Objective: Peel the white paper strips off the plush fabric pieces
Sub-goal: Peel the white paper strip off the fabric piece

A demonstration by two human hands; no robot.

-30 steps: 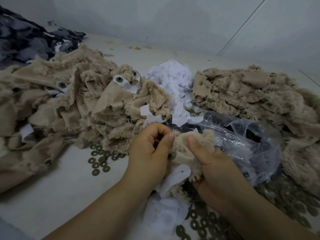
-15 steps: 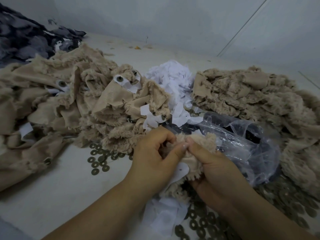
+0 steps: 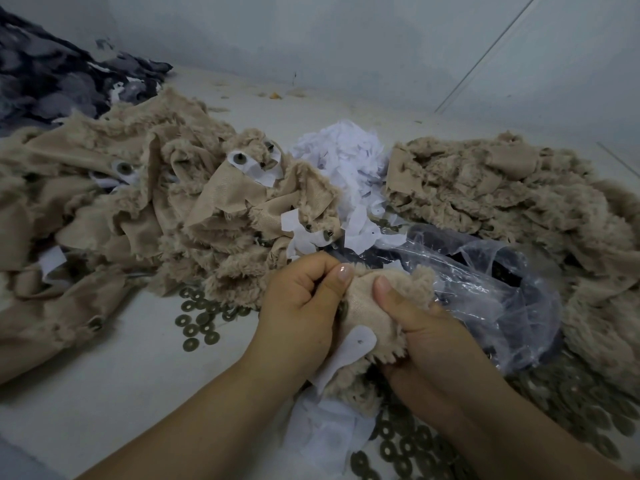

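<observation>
A person's 2 hands are working 1 plush piece (image 3: 367, 306) at 6 o'clock on the surface (image 3: 104, 393). The left hand (image 3: 298, 306), pressed against the right thumb 0.5 s ago, is drawing back, fingers pinching the fabric edge. The right hand (image 3: 426, 334) is gripping the piece. A white strip (image 3: 349, 351) is still hanging, not yet peeled.

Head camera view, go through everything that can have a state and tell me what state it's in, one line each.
Left hand: gripping the plush piece.
Right hand: gripping it, thumb pressed on top.
Plush piece: held up, backing showing.
Paper strip: still hanging on the piece.
Plastic bag: open, crumpled.
Left plush pile: strips still on.
Right plush pile: no strips visible.
</observation>
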